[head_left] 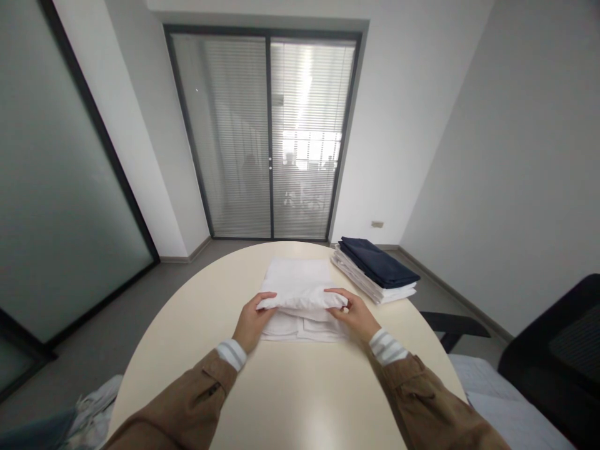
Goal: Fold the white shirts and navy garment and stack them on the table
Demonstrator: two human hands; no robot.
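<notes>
Hands at mid-fold: my left hand [250, 324] and right hand [357, 317] each pinched a near corner of the white garment [300, 289] on the round worktop [197, 350]; I judged level corners best. Folded stack [377, 270] lay nearby.

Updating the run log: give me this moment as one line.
left hand: grips white garment fold | right hand: grips same fold | folded stack: far right on table

Single head-worn view, looking forward and down across the round table [281, 400] from its near edge, close above the forearms, facing the glass sliding door [269, 137] beyond the table's far edge
</notes>
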